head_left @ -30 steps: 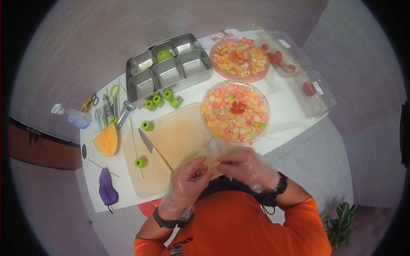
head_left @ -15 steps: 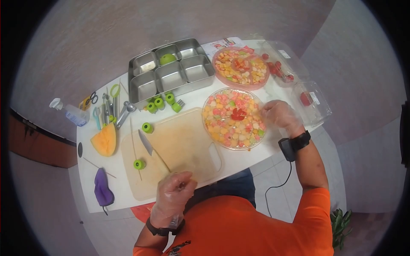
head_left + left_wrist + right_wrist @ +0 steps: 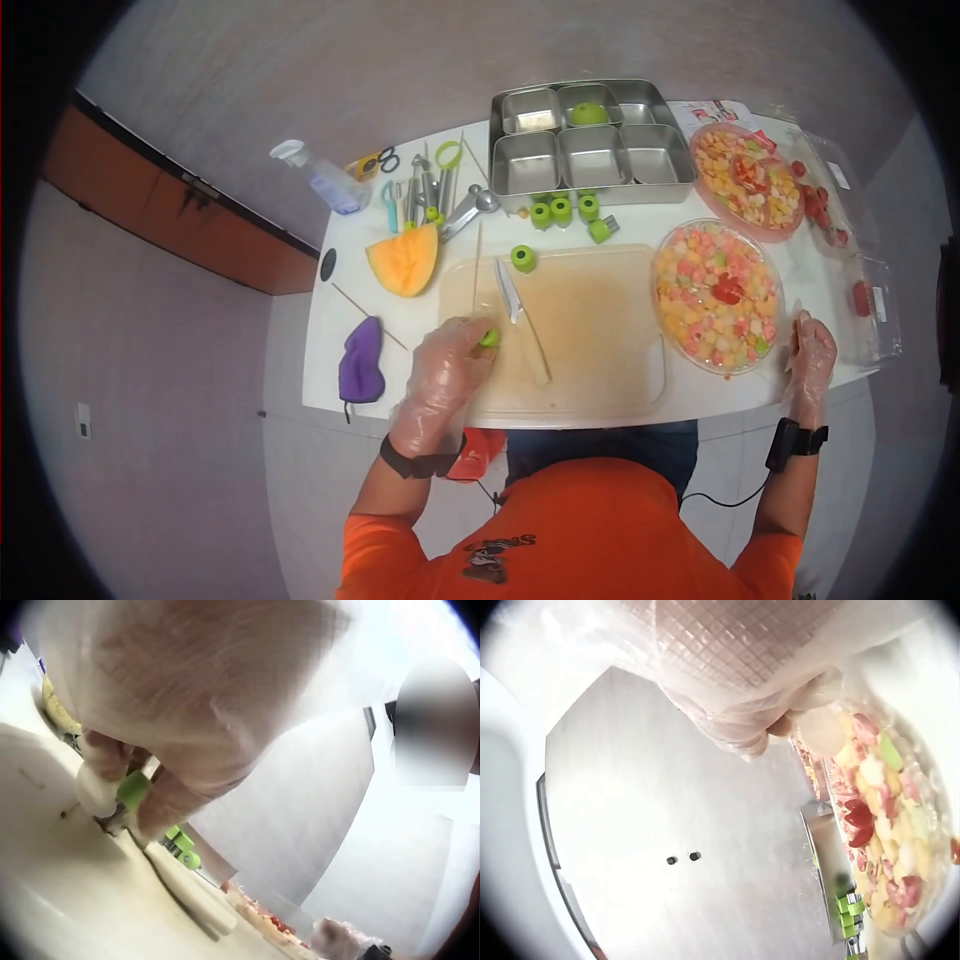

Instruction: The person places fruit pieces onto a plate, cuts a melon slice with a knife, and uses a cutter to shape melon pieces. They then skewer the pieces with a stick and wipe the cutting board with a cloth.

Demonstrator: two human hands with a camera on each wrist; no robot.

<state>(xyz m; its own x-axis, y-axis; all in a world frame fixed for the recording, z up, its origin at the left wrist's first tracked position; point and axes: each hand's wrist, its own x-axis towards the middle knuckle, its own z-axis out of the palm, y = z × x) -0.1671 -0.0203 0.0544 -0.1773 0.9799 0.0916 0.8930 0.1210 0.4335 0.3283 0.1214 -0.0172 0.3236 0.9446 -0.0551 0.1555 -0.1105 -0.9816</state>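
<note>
My gloved left hand point(image 3: 445, 375) is over the left part of the cutting board point(image 3: 600, 330). Its fingers pinch a small cutter with a green grip point(image 3: 135, 790), whose metal end meets the board surface in the left wrist view. Just right of it lies a knife point(image 3: 510, 295), its pale handle point(image 3: 191, 896) toward the table's front edge. My gloved right hand point(image 3: 812, 360) is beside the round clear platter of cut fruit point(image 3: 720, 320), fingers loosely curled, with nothing visible in them. Red pieces point(image 3: 859, 823) sit mid-platter.
A melon wedge point(image 3: 403, 260), tools point(image 3: 430, 190) and a spray bottle point(image 3: 335, 185) stand left. Behind the board are several green-handled cutters point(image 3: 562, 208) and a steel tray point(image 3: 600, 192). A pink fruit tray point(image 3: 745, 180) and clear boxes point(image 3: 875, 310) stand right; a purple pouch point(image 3: 360, 365) lies front left.
The hands, first close together, have parted. My right hand went to the platter's right side and lowered; my left moved onto the board and took hold of the green cutter. The head view turned left.
</note>
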